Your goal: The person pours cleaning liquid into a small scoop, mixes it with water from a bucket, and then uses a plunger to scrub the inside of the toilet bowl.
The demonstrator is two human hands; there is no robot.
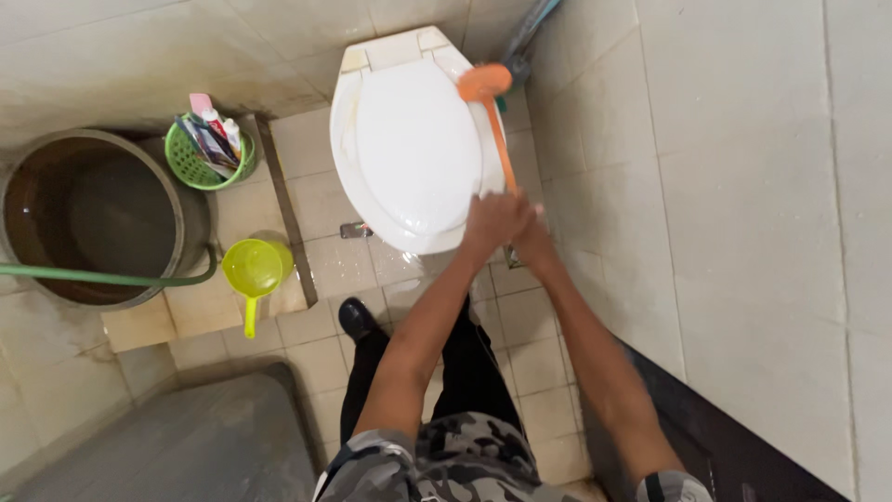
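A view from above of a tiled bathroom floor (321, 358) with pale tiled walls on both sides. At left stands a large round tub (93, 216) with dark water, a green hose (102, 277) lying across its front rim. A white toilet (409, 149) sits at top centre, its lid closed. Both of the person's bare arms reach forward to the toilet's front right edge. The left hand (494, 221) and the right hand (531, 237) are pressed together there, both closed around the lower end of an orange brush (492, 112). Its thin handle rises along the toilet's right side, and its head rests near the top right of the lid. Left of the toilet, on a raised tiled step, sits a small green basket (190, 165) of toiletries, and nearer the viewer a yellow scoop (253, 270) stands just beside the tub. A black shoe (357, 318) shows on the floor below the toilet.
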